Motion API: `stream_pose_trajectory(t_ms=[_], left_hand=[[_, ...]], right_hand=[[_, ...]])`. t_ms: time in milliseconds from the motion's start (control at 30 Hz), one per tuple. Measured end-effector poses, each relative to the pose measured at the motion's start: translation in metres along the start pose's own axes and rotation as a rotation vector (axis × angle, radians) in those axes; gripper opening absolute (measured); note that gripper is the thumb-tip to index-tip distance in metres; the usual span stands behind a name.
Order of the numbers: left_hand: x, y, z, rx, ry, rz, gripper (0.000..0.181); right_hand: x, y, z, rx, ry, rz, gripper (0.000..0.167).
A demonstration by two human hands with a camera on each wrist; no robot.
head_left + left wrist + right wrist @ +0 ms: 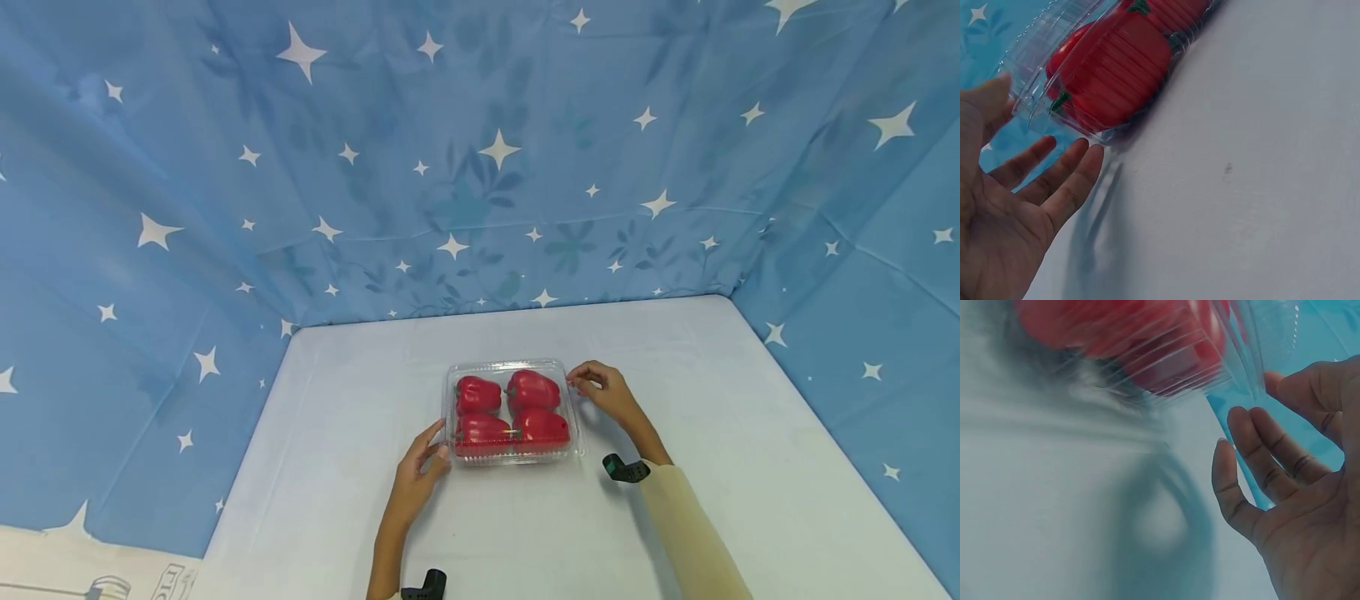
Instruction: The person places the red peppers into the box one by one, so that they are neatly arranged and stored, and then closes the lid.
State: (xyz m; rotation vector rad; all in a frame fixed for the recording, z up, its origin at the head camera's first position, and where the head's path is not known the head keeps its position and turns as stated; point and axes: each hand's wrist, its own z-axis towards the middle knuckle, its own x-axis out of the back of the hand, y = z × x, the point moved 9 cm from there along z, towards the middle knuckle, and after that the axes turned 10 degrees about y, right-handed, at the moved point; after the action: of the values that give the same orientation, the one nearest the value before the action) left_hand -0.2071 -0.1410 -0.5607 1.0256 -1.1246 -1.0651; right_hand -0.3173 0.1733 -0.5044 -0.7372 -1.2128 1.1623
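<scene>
A clear plastic clamshell container (506, 364) holds several red bell peppers (532, 389) with green stems, and its lid lies over them. My left hand (418, 475) is at the container's near left corner; in the left wrist view its thumb (991, 94) touches the rim while the other fingers stretch out, spread. On the opposite side, my right hand (609, 393) has its thumb and index finger close together at the rim, pinching it near the far right corner. The right hand's remaining fingers (1244, 434) stay loosely bent, apart from the plastic.
A white-covered table (360, 392) lies under the container. Blue cloth (405, 200) with white stars stands behind the table and along both sides. Printed pale cloth (90, 567) shows at the lower left. Both wrists carry dark straps (628, 469).
</scene>
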Motion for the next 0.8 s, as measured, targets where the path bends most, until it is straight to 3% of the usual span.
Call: stream_pose_trajectory(t_ms=[267,400,500,633,800], left_hand=[[0.001,-0.005,0.000,0.014,0.017,0.057,0.046],[-0.003,-0.002,0.002,0.015,-0.010,-0.018,0.048],[-0.007,-0.002,0.003,0.056,-0.037,-0.082,0.050],[-0.010,-0.004,0.002,0.111,-0.060,-0.074,0.052],[-0.010,-0.007,0.003,0.133,-0.057,-0.065,0.054]], right_hand=[[-0.005,-0.006,-0.021,-0.026,0.031,-0.033,0.029],[-0.008,-0.007,-0.035,-0.007,0.029,-0.025,0.040],[-0.008,0.005,-0.050,-0.025,0.028,-0.041,0.045],[-0.008,0.021,-0.073,-0.042,0.018,-0.047,0.044],[-0.010,0.017,-0.090,-0.025,-0.014,0.030,0.031]])
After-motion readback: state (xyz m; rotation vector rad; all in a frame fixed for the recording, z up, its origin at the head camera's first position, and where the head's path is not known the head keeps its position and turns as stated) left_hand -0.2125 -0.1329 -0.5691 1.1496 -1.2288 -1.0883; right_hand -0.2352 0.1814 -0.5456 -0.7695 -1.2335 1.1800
